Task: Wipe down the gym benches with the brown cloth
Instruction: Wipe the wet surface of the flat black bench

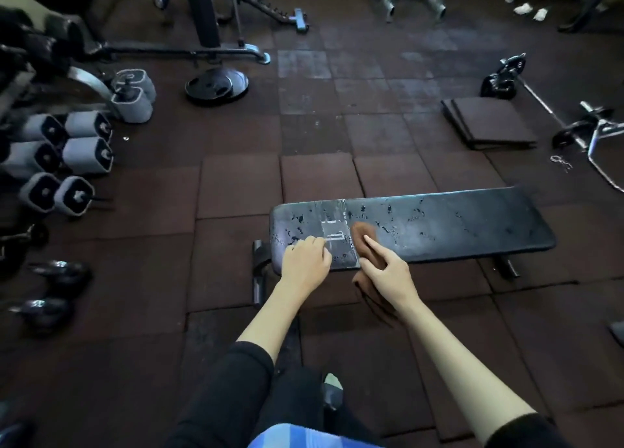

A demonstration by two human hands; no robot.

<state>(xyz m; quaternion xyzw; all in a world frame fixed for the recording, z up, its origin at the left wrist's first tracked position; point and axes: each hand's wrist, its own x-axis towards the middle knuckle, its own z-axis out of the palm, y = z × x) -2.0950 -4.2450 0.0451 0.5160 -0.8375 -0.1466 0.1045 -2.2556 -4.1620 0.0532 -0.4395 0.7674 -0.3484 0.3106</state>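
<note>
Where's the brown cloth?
In the head view, the brown cloth lies on the black bench, under the right hand, just right of the left hand.

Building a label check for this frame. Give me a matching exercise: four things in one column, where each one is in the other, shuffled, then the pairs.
Things:
1. brown cloth
2. left hand
3. weight plates
4. stacked floor mats

Places:
A. on the floor beyond the bench, to the right
B. on the bench pad, under the right hand
C. on the floor beyond the bench, to the left
D. resting on the bench's left end

Pairs: 1-B, 2-D, 3-C, 4-A
</note>
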